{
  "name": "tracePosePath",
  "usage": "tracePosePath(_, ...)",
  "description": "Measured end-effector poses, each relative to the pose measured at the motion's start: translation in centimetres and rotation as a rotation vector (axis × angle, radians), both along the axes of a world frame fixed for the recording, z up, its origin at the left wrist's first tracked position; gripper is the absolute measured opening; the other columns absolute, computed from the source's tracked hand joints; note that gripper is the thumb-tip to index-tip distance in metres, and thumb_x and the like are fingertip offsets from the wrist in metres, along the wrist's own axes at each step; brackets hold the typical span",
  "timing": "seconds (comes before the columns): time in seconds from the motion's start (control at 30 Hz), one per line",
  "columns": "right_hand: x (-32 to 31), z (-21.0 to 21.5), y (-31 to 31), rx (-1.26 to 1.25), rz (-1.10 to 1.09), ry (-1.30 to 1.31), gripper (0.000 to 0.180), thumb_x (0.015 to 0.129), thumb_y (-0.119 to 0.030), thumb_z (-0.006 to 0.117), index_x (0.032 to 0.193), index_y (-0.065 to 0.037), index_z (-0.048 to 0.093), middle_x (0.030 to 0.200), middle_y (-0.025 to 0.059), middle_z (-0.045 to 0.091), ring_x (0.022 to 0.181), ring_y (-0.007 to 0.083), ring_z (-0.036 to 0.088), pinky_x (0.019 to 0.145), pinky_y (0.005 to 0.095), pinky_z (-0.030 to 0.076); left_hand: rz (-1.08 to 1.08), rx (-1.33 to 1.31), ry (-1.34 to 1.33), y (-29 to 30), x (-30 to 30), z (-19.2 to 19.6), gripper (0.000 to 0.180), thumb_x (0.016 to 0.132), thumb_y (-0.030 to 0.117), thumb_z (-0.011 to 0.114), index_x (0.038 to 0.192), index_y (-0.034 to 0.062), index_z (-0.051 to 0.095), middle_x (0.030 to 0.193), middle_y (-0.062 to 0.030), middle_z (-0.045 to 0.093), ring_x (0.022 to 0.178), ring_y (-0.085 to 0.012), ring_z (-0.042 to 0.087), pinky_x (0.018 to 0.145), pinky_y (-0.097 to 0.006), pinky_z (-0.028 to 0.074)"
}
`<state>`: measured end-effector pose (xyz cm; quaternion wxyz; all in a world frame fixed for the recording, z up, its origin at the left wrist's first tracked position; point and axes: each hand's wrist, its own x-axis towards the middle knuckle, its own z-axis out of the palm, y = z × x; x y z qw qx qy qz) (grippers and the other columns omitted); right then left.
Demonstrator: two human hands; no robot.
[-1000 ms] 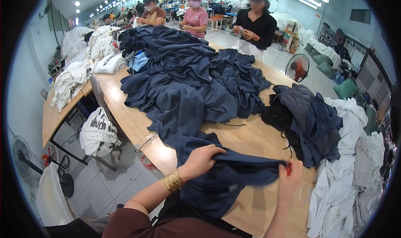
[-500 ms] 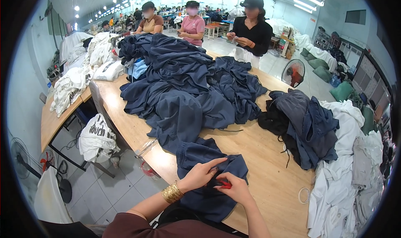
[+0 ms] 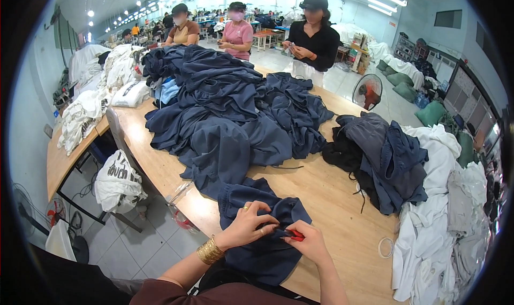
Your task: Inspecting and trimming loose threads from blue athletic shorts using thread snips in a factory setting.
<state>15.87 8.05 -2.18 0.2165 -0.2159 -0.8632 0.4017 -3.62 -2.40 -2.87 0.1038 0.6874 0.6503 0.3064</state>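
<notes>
A dark navy garment (image 3: 262, 262) with a gathered waistband lies at the near table edge in front of me. My left hand (image 3: 250, 226), with a gold cuff at the wrist, rests on it, its fingers bent and pinching a bit of the cloth. Close beside, my right hand (image 3: 311, 245) is closed around small red-handled thread snips (image 3: 296, 235), their tip pointing at the cloth near my left fingertips. The snips' blades are mostly hidden. Beyond the garment, a large heap of similar navy garments (image 3: 219, 107) covers the table's middle and touches it.
Dark garments (image 3: 383, 155) and white cloth (image 3: 423, 241) pile up on the right of the wooden table (image 3: 332, 198). A white ring (image 3: 385, 247) lies near them. Three people stand across the table. A fan (image 3: 367, 92) stands behind. White garments (image 3: 80, 117) cover a left-hand table.
My left hand's pointing finger has curled down, and the fingers now pinch the cloth. The right hand keeps the red snips close by. The whole view has shifted slightly.
</notes>
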Motion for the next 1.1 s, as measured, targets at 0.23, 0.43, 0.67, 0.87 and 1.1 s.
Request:
tracePosePath(0.23,1.3,1.9,-0.6,-0.131,-0.041,0.018,0.021,0.073,-0.014,0.075,0.085,-0.003,0.063,0.076,0.0072,0.060,0.066,0.0192,0.060,0.062,0.0275,0.047,-0.249,0.003,-0.546,0.4,-0.3,0.2,0.014,0.082,0.015,0.068,0.079,0.0036,0.060,0.075,-0.0021,0.058,0.073,-0.0160,0.052,0.087,-0.029,0.039)
tracePosePath(0.43,4.7,1.1,0.1,-0.409,-0.168,0.073,0.018,0.074,-0.010,0.074,0.082,0.001,0.062,0.066,-0.0001,0.053,0.060,0.0091,0.047,0.057,0.0241,0.040,-0.170,-0.087,-0.834,0.4,-1.1,1.0,0.014,0.086,0.013,0.066,0.083,0.0000,0.060,0.078,0.0021,0.056,0.075,-0.0051,0.050,0.067,-0.021,0.040)
tracePosePath(0.67,3.6,4.7,0.8,-0.540,-0.354,0.223,0.011,0.083,-0.009,0.065,0.078,0.000,0.060,0.068,-0.0052,0.051,0.066,0.0027,0.044,0.059,0.0193,0.035,-0.078,-0.029,-0.932,2.1,-1.6,3.0,0.012,0.086,0.010,0.062,0.080,-0.0001,0.059,0.077,0.0030,0.057,0.075,-0.0035,0.050,0.068,-0.018,0.041)
tracePosePath(0.87,3.2,4.6,1.4,-0.749,-0.384,0.334,0.013,0.088,-0.013,0.062,0.084,-0.001,0.061,0.072,-0.0061,0.051,0.067,0.0024,0.044,0.061,0.0186,0.036,-0.026,-0.051,-1.019,3.3,-1.3,3.7,0.016,0.087,0.012,0.063,0.077,0.0003,0.060,0.072,0.0055,0.055,0.068,-0.0001,0.045,0.062,-0.015,0.035)
tracePosePath(1.1,2.4,3.6,0.3,-0.718,-0.429,0.362,0.011,0.088,-0.018,0.063,0.085,-0.007,0.062,0.068,-0.0092,0.049,0.058,0.0002,0.039,0.051,0.0180,0.028,0.038,-0.011,-0.778,2.1,-1.2,2.8,0.016,0.083,0.012,0.067,0.075,-0.0010,0.061,0.072,0.0014,0.060,0.071,-0.0045,0.051,0.066,-0.020,0.042)
